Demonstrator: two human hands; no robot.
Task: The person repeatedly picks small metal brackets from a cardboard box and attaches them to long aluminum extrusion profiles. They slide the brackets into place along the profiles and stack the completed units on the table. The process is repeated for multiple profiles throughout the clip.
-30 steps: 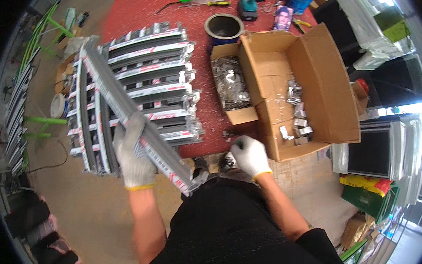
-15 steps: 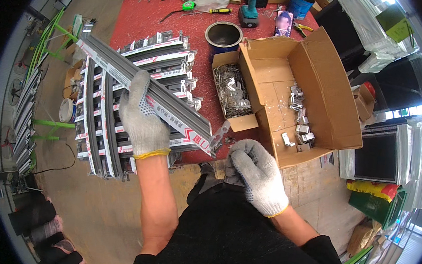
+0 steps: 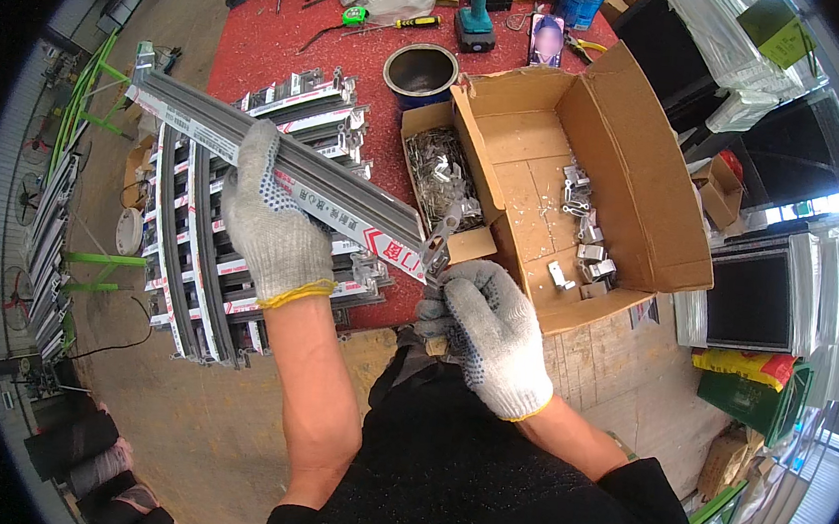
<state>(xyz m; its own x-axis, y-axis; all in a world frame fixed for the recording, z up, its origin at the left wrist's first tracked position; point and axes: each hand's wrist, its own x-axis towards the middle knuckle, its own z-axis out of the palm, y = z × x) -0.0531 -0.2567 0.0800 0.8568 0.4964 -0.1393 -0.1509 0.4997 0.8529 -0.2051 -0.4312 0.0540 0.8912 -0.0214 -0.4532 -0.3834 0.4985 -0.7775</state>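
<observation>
At far left, a green metal rack (image 3: 100,258) stands on the shop floor beside a red worktable (image 3: 279,40), its left side covered by a crisscrossed stack of gray bars (image 3: 203,253). A worker's left hand (image 3: 278,225), in a pale knit glove with blue dots and a yellow cuff, wraps around a gray metal profile (image 3: 345,196) with a printed strip, holding it aslant above the stack. A silvery fitting (image 3: 437,246) juts from the profile's lower right end, near an open carton (image 3: 473,244) of small metal clips (image 3: 439,172); a teal cordless drill (image 3: 477,13) stands farther back. The gloved right hand (image 3: 493,333) is just beside the fitting, fingers curled inward; whether they pinch anything cannot be told. A larger cardboard box (image 3: 519,146) holds loose metal pieces (image 3: 591,251), and wrapped dark panels (image 3: 751,291) stand at right
</observation>
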